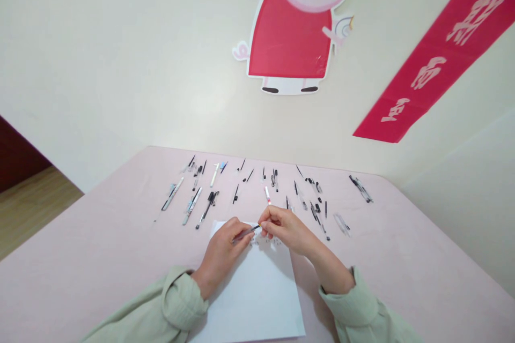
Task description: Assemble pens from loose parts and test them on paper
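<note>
The left hand (225, 249) is closed around a slim pen (246, 232), thumb and fingers together on its shaft. The right hand (287, 228) pinches the pen's far end, where a small yellowish tip shows; the fingertips hide just how they meet it. The pen slants up from left to right between the hands, over the top part of a white sheet (261, 289). Gripping both ends probably keeps so thin a thing from turning or slipping, and holding it close above the sheet gives a pale ground for seeing small parts. Tiny dark specks (254, 243) lie near the sheet's upper edge, under the hands; whether they are marks or loose bits, I cannot tell.

Just beyond the right hand, a white pen with red marks (267, 195) points away. Farther out, pens and pen parts lie in loose groups across the pink table (100, 257): white pens (192, 206) and a black pen (207, 209) to the left, clear pieces (341, 223) and a dark bundle (361, 188) to the right. The gaps seem meant to keep sets apart, and the near side leaves room for the forearms in green sleeves (183, 297). Behind stands a wall with a pig cutout (289, 37) and a red banner (426, 69).
</note>
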A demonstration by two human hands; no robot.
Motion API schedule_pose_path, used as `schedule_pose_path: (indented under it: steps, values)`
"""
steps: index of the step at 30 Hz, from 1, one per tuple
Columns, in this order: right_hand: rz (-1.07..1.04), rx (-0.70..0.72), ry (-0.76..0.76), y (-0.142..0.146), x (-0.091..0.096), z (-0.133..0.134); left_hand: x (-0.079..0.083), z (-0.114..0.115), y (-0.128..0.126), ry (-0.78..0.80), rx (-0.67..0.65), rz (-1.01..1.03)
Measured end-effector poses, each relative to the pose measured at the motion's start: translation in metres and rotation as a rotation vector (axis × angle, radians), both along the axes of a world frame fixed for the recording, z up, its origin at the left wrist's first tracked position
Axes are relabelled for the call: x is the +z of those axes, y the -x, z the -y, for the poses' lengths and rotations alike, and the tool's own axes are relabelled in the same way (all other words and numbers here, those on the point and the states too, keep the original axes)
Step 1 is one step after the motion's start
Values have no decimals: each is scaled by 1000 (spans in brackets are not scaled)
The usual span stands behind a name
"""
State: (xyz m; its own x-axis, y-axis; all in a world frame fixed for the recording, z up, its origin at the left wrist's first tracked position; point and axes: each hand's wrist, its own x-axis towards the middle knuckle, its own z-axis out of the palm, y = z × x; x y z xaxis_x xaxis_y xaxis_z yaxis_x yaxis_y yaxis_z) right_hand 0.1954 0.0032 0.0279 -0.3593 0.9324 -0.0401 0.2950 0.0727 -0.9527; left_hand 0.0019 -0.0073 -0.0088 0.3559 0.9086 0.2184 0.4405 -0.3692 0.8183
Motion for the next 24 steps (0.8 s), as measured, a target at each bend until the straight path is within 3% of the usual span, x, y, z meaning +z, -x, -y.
schedule_pose_path:
  steps: [9,18,24]
  values:
    - [-56,-21,26,-21,-4,-13,-3,1,-1,49,45,226]
    - [-55,158,175,-26,-4,-9,5,3,-2,156,69,352]
    - [-96,187,192,-17,4,-4,5,2,-3,286,59,424]
